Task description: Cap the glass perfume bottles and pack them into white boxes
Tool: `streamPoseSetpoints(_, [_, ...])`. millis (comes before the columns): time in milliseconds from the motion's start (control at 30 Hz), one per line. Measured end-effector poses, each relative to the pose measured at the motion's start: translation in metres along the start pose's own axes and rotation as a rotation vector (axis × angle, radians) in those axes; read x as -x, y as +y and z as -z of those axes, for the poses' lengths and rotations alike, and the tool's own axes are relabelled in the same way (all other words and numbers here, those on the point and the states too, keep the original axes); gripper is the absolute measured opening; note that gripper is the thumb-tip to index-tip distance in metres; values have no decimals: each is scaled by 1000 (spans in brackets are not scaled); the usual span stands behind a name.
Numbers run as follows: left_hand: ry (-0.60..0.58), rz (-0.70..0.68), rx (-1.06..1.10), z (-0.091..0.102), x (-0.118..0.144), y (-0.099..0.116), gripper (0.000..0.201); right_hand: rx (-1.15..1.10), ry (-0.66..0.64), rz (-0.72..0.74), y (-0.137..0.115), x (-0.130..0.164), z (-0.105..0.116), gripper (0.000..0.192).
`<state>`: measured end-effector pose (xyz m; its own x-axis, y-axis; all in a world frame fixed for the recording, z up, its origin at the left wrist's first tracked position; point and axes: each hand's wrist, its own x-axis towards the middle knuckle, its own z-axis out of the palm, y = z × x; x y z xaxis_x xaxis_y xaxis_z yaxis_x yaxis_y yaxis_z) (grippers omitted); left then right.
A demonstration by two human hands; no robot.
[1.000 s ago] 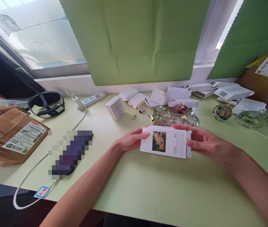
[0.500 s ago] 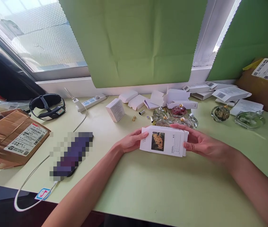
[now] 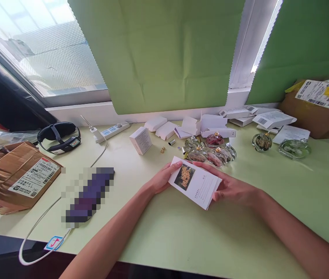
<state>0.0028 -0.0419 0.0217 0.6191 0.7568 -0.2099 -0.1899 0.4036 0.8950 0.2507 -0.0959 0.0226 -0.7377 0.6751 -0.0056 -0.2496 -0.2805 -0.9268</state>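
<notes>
Fingers [image 3: 172,167] of the left hand [image 3: 161,179] curl around the near-left end of a flat white carton [image 3: 195,182], thumb on top beside its printed picture of yellow blossoms. The right hand [image 3: 234,188] grips the opposite end, fingertips wrapped under the lower corner and the thumb along the far edge. Both hands are closed on the carton, which is held tilted just above the worktop [image 3: 216,240], its long side running from ten o'clock down to four o'clock. Fine lines of print sit to the right of the picture, too small to read.

At twelve o'clock from the carton, just beyond it, a cluster of round glass bottles [image 3: 211,151] with gold stoppers stands close together. Farther at twelve o'clock lie loose white boxes [image 3: 167,130] and, at one o'clock, flat boxes with barcode stickers [image 3: 269,118]. Two more glass bottles [image 3: 279,145] stand at two o'clock, well apart from the hands.

At nine o'clock, a brown parcel [image 3: 13,174] carries a shipping label with barcode and QR code; the text is unreadable. A second brown parcel [image 3: 315,112] at two o'clock bears a similar label. A white power strip [image 3: 113,130] lies at eleven o'clock.

Toward six o'clock the pale green worktop lies bare up to its near edge.
</notes>
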Motion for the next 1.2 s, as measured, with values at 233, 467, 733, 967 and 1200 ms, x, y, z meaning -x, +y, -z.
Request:
streamPoseSetpoints(233, [27, 8, -31, -2, 1, 1, 54, -18, 71, 9, 9, -7, -2, 92])
streamPoseSetpoints(467, [12, -20, -165, -3, 1, 1, 53, 137, 52, -37, 5, -9, -10, 115])
streamPoseSetpoints(733, [101, -138, -420, -7, 6, 5, 45, 173, 49, -61, 11, -9, -17, 129])
streamPoseSetpoints(967, [295, -293, -922, -13, 17, 31, 46, 133, 70, -138, 7, -8, -10, 117])
streamPoseSetpoints(1200, [667, -167, -1471, 39, 100, 75, 53, 100, 110, -139, 4, -9, -12, 110])
